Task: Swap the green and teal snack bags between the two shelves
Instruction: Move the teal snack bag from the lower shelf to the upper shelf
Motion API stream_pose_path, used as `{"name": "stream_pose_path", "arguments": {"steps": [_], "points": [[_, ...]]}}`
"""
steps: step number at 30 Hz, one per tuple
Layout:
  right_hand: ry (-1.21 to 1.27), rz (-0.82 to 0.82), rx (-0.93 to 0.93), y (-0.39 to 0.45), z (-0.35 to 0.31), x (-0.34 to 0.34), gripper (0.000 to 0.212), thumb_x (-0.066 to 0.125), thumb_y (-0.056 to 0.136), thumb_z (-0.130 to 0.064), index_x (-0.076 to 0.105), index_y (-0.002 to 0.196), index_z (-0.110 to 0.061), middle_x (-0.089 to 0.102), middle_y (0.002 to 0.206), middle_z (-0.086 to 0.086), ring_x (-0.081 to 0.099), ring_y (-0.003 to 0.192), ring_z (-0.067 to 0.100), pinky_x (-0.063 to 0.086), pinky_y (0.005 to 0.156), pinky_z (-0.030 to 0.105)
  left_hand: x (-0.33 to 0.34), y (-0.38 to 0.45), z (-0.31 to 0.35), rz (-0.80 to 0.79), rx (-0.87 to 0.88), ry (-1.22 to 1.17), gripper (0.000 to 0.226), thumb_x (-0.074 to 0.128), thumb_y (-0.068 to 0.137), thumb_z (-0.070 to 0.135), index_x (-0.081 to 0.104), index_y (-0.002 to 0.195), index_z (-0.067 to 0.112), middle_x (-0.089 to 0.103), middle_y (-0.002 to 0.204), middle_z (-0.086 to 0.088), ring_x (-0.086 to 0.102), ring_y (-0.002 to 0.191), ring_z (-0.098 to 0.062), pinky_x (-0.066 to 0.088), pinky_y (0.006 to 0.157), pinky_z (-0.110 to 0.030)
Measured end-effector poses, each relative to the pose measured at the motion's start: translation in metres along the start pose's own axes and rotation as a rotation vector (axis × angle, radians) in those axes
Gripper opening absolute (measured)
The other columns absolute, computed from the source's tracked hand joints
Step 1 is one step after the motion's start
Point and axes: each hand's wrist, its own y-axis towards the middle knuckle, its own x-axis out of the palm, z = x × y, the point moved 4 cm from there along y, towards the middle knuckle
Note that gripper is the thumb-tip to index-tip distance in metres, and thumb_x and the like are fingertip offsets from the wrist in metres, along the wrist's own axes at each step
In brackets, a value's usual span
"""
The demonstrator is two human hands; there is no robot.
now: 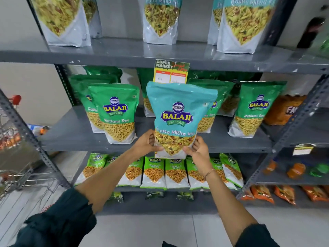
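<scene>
Head view: teal snack bag (179, 116) held upright in front of the middle shelf (71, 138), among green snack bags (116, 111) standing there, more teal bags (161, 18) up on the top shelf (114, 52). Left hand (146, 144) and right hand (198, 151) pinching the bag's lower corners, fingers curled around its edges.

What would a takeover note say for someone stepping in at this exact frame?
Left hand and right hand: both grip the bottom corners of one teal Balaji plastic snack pouch, held upright in front of the grey metal middle shelf.
Green Ratlami Sev pouches stand on that shelf; other teal pouches remain on the upper shelf.
Left: set this pouch down, then swap the rest.
</scene>
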Motion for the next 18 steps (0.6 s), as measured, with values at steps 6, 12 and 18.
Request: {"name": "stream_pose_path", "arguments": {"steps": [6,12,18], "points": [[0.038,-0.023,-0.057,-0.022,-0.056,0.014,0.036,0.073,0.074,-0.007,0.056,0.094,-0.031,0.064,0.098,-0.014,0.063,0.090,-0.002,0.053,0.074,0.016,-0.022,-0.058,0.054,0.131,0.139,0.088,0.043,0.082,0.065,0.023,0.053,0.095,0.012,0.054,0.074,0.005,0.054,0.068,-0.005,0.046,0.072,-0.018],[0.090,-0.058,-0.201,-0.015,-0.139,0.033,0.032,0.071,0.075,-0.003,0.062,0.099,-0.022,0.068,0.105,0.004,0.065,0.098,0.017,0.056,0.082,0.027,-0.055,-0.093,0.136,0.257,0.261,0.087,0.055,0.081,0.067,0.011,0.058,0.114,-0.004,0.071,0.100,-0.010,0.066,0.093,-0.016,0.051,0.096,-0.041],[0.101,-0.094,-0.353,0.016,-0.223,0.045,0.029,0.073,0.073,-0.003,0.065,0.096,-0.018,0.070,0.103,0.006,0.067,0.093,0.015,0.056,0.078,0.024,-0.091,-0.089,0.215,0.288,0.366,0.093,0.048,0.082,0.066,0.008,0.062,0.108,0.000,0.071,0.108,-0.016,0.067,0.097,-0.025,0.053,0.090,-0.033]]}}
